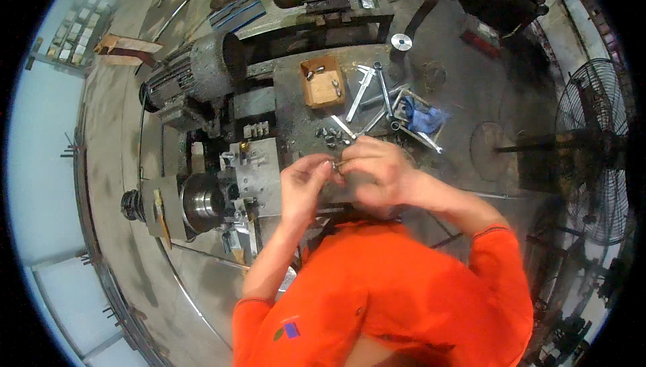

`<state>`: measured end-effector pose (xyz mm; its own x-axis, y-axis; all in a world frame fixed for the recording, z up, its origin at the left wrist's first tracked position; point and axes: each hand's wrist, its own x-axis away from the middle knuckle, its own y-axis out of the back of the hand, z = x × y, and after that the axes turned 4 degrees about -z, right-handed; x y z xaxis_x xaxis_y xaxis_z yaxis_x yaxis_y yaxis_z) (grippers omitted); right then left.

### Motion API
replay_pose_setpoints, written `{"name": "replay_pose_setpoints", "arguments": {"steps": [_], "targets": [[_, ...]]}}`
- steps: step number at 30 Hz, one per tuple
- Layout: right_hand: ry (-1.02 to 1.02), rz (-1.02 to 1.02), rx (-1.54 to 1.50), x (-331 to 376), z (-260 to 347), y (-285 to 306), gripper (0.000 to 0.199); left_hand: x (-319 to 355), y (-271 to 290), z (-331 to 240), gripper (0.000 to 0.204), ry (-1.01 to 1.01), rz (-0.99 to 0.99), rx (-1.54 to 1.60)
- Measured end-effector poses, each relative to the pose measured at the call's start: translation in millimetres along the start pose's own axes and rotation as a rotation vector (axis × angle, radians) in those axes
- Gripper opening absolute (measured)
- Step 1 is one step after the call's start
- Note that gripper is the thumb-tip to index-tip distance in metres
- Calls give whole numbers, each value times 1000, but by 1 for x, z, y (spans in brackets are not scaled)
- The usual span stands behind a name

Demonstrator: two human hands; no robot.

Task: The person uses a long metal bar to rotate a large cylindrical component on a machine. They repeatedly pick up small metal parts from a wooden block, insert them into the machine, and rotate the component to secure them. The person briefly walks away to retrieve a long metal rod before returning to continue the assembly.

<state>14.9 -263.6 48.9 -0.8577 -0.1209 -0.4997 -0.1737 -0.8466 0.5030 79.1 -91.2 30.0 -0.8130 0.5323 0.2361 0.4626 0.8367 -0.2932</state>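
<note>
My left hand (304,180) and my right hand (378,170) meet in front of my chest, fingers pinched on a small shiny metal part (336,165). My fingers cover most of it, so its exact kind does not show. Just beyond my fingertips, several small metal pieces (328,135) lie loose on the grey bench top (289,77). Farther back, an open cardboard box (313,102) holds a few similar pieces. To the right of the box lie a caliper (362,92) and a combination wrench (385,91).
A lathe-like machine with a round chuck (204,203) and a metal plate (268,175) stands left of my hands. Large motors (195,74) sit behind it. A blue cloth (424,119) lies on the bench's right side, near a fan (595,145). A brush (161,215) rests on the machine.
</note>
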Motion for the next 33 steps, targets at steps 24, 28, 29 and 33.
{"name": "replay_pose_setpoints", "arguments": {"steps": [24, 28, 29, 33], "targets": [[-730, -124, 610, 57, -360, 51, 30, -274, 32, 107, 18, -305, 111, -1550], [-824, -79, 624, 62, -377, 50, 32, -303, 29, 128, 19, -272, 126, -1600], [-721, -93, 662, 52, -365, 53, 33, -309, 33, 133, 21, -288, 156, -1646], [-382, -127, 486, 22, -327, 35, 35, -324, 43, 154, 31, -412, 246, -1811]]}}
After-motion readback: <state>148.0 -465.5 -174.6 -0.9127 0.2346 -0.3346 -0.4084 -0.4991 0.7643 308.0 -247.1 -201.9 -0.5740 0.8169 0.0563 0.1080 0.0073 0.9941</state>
